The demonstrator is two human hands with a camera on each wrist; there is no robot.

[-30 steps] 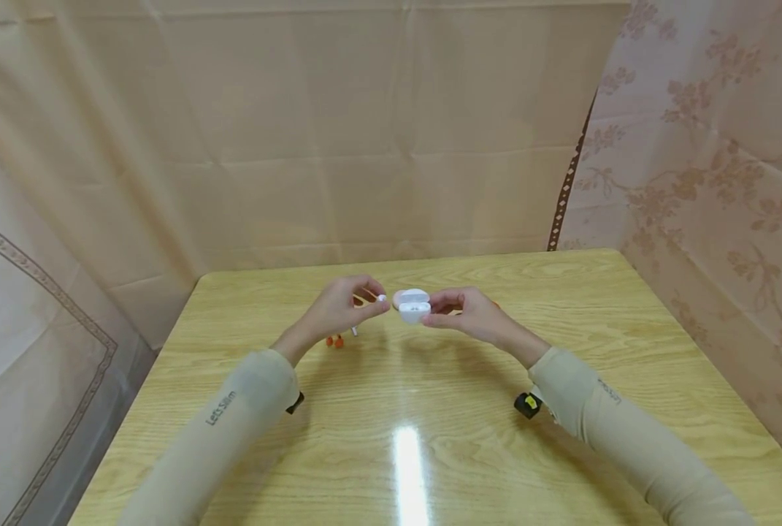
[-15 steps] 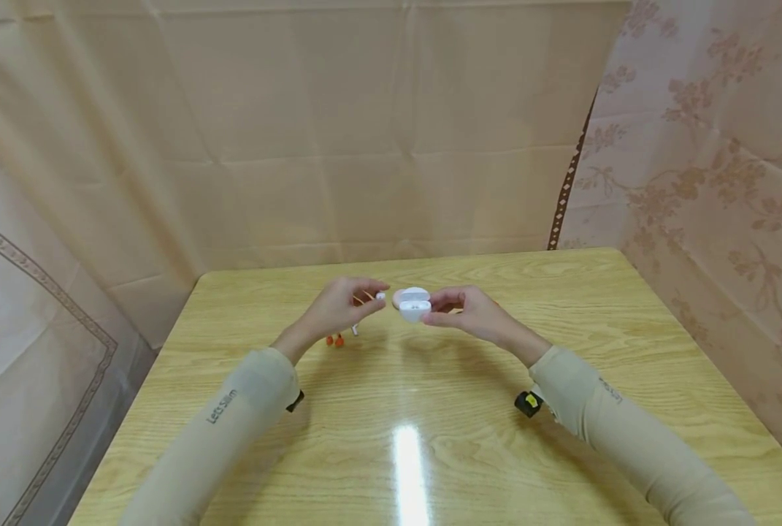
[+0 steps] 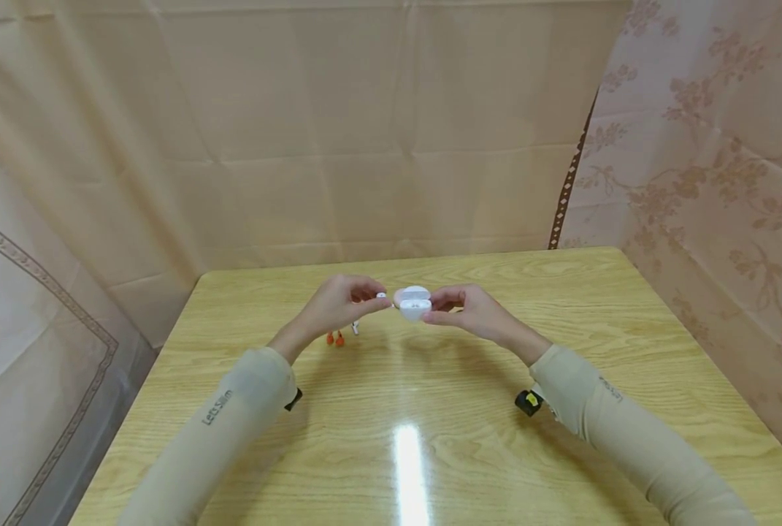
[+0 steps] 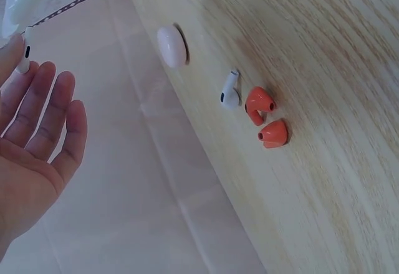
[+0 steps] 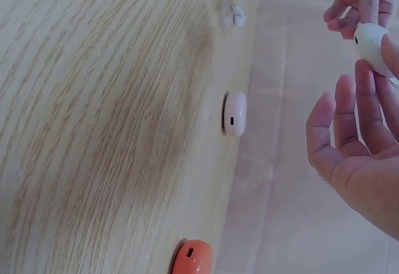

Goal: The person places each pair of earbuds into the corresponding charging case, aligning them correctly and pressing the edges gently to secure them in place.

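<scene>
Between thumb and fingertips my left hand [image 3: 345, 303] pinches a white earbud [image 4: 25, 53], held up just left of the charging case. A white earbud charging case [image 3: 415, 307], lid raised, is gripped from its right side by my right hand [image 3: 471, 313]. In the right wrist view that case [image 5: 372, 47] shows a small dark port, and the left hand [image 5: 356, 3] is close beyond it. Both hands are above the table. On the tabletop under the left hand lie another white earbud [image 4: 229, 92] and two orange earbuds [image 4: 259, 104].
A pale pink case [image 4: 172, 47] rests on the wooden table [image 3: 469, 453] behind the white one. An orange case [image 5: 193, 258] sits farther right, mostly hidden by the right hand in the head view. Curtains hang behind the table's far edge.
My left hand shifts slightly and the earbud turns a little in its fingertips, staying beside the white case. The right hand and the open case hardly move.
</scene>
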